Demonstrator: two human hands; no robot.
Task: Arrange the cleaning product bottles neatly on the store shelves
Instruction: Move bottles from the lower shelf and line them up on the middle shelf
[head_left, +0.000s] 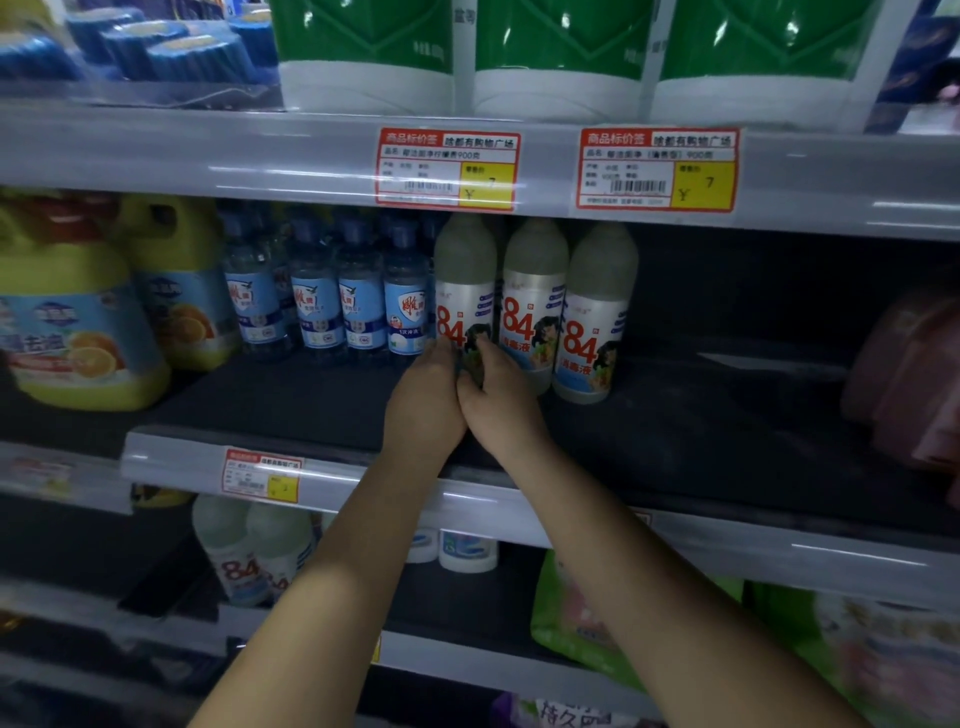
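Note:
Three white "84" disinfectant bottles stand in a row on the middle shelf (311, 410). Both my hands hold the base of the leftmost bottle (464, 280): my left hand (427, 402) grips its left side and my right hand (500, 397) grips its right side, the two touching each other. The middle bottle (534, 291) and the right bottle (597, 306) stand upright close beside it. The held bottle's lower part is hidden by my fingers.
Several blue-labelled clear bottles (358, 296) stand left of the row, then yellow jugs (72, 317). Pink packs (914, 384) lie at the shelf's right end, with dark bare shelf between. Green-white bottles (561, 52) fill the shelf above; more "84" bottles (244, 556) sit below.

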